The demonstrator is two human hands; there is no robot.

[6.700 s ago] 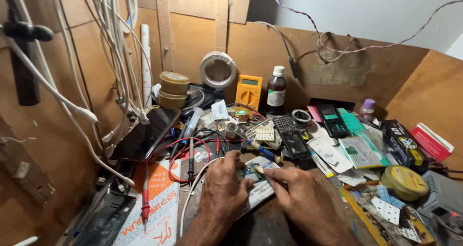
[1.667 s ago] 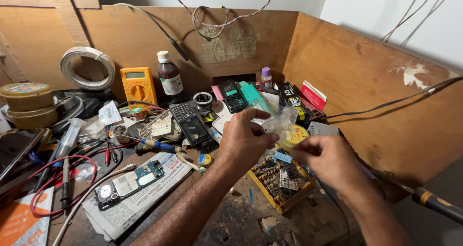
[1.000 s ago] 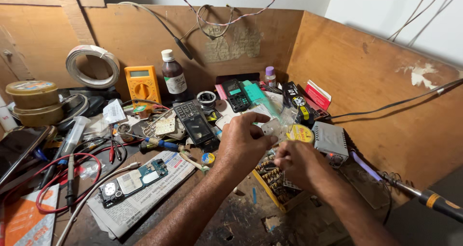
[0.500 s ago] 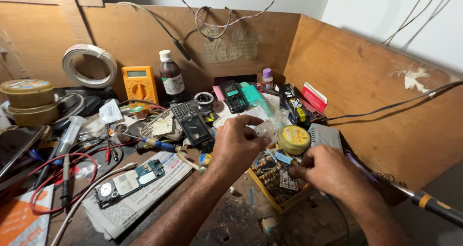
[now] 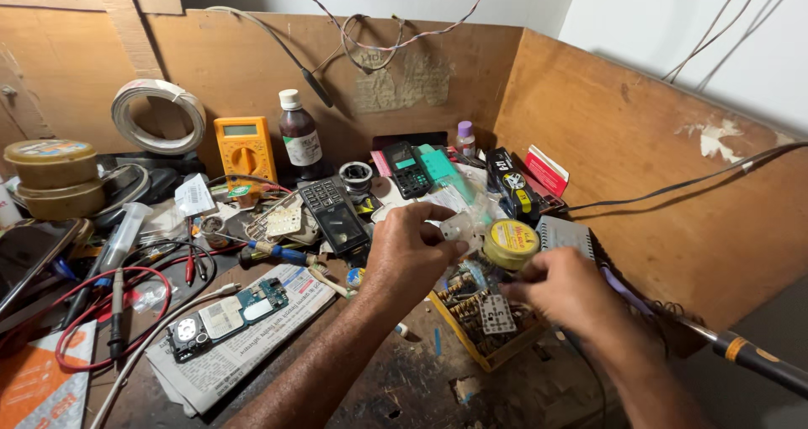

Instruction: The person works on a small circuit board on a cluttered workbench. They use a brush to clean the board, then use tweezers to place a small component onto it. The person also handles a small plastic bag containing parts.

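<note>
Yellow parts tray [image 5: 461, 335] w/ small components; left hand [image 5: 410, 256] pinches clear packet [image 5: 459, 227], right hand [image 5: 566, 292] fingers curled over tray.

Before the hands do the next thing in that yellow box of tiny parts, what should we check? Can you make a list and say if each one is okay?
1. Left hand has a firm hold on the small clear packet: ok, pinched at the fingertips.
2. Right hand reaches the yellow parts box: ok, its fingers are over the box.
3. What the right hand has picked up: cannot tell, fingertips hide it.
4. Round yellow tin sits safely: not ok, it perches right beside both hands and could get knocked.
5. Opened phone board is out of the way: ok, it lies on the newspaper to the left.
</note>
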